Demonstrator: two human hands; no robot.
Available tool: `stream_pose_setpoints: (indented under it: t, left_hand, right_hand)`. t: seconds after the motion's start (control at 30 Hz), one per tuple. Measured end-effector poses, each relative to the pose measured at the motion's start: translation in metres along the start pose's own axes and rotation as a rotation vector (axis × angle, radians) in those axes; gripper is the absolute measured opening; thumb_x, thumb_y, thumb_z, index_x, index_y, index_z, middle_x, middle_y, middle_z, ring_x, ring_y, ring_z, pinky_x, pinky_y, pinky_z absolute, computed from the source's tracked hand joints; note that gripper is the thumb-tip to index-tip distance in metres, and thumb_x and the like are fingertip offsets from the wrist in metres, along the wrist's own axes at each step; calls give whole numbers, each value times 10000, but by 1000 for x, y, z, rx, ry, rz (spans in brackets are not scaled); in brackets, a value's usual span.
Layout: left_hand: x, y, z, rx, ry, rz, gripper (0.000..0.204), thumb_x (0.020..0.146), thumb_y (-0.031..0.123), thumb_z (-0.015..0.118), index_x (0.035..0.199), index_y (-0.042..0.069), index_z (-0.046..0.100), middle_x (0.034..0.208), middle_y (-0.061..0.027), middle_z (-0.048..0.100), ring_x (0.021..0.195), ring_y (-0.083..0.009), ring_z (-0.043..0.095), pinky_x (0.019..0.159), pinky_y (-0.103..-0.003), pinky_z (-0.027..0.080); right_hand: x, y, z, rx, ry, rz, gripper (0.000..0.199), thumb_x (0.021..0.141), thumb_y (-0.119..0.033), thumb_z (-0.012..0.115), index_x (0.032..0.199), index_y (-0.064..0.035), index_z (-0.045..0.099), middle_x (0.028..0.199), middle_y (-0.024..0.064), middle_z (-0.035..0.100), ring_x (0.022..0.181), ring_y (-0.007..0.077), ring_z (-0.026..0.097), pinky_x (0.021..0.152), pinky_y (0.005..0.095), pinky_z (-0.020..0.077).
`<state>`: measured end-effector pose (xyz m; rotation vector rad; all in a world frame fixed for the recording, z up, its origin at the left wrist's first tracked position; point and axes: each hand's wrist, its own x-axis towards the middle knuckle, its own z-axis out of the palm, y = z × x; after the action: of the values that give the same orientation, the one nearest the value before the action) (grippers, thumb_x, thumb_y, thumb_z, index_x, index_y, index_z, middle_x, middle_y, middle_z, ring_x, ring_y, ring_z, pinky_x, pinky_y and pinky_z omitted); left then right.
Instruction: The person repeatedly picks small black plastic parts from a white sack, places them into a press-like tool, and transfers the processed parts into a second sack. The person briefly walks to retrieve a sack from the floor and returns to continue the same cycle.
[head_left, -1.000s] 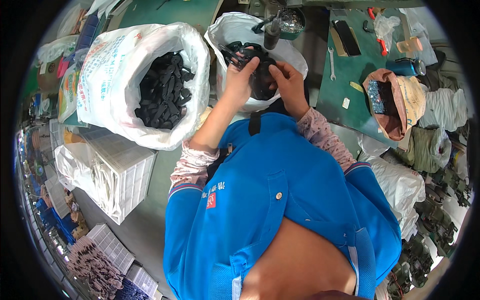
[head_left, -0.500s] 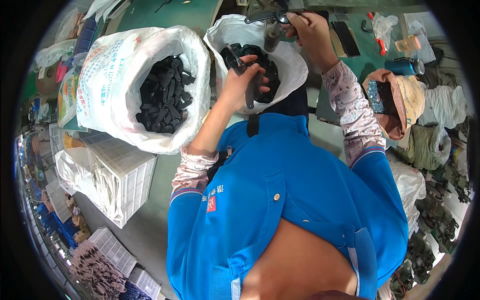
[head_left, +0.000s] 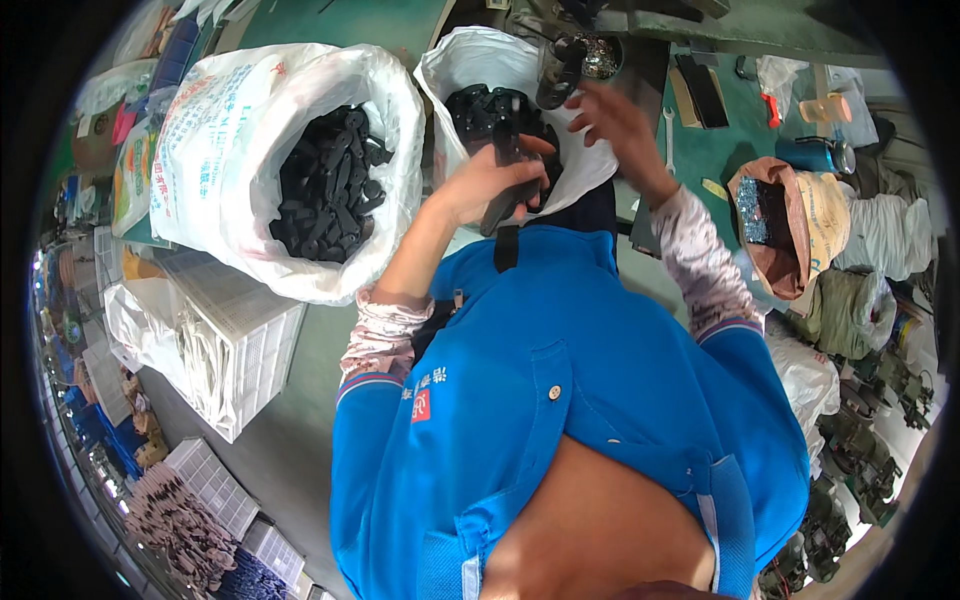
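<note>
Near the top centre of the frame, your left hand (head_left: pixel 488 184) grips a long black lever-shaped part (head_left: pixel 504 206) over the mouth of a white sack (head_left: pixel 595 168) of black parts (head_left: pixel 484 104). To its right, your right hand (head_left: pixel 618 125) is blurred, fingers loosely spread, beside a dark cylindrical post (head_left: pixel 559 75). Upper left sits a larger sack (head_left: pixel 215 150), also holding black parts.

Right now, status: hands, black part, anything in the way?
Left hand: grip on a black part, over the smaller white bag. Right hand: open, blurred, looks empty. Dark post near right fingertips, possibly in the way.
</note>
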<state>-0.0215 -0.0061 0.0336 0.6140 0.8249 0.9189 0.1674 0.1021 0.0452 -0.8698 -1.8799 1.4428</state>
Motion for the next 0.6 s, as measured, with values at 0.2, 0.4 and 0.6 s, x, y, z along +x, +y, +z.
stream_pose_setpoints:
  t: [0.2,0.4,0.6]
  left_hand:
    - [6,-2,8,94,-157,-128,361,875,114,596,1178,-20,451,813,-104,584,602,-162,591,438,-248,482]
    - [7,5,3,-38,-177,-118,353,885,93,569,1201,-17,455,808,-112,603,536,-147,572,408,-226,431]
    - [8,-8,8,94,-270,-195,363,876,109,588,1194,-8,458,830,-114,600,612,-154,595,434,-232,464]
  right_hand:
    - [-12,-19,6,-783,-94,-659,360,747,-22,655,1092,-8,554,1244,151,479,1085,334,495,835,361,473]
    - [-27,16,-7,-82,-77,-234,156,833,19,579,977,6,522,1212,126,503,986,232,565,808,326,478]
    - [-38,-17,7,5,-197,52,375,901,-126,532,1272,-72,512,940,96,615,866,136,609,742,268,489]
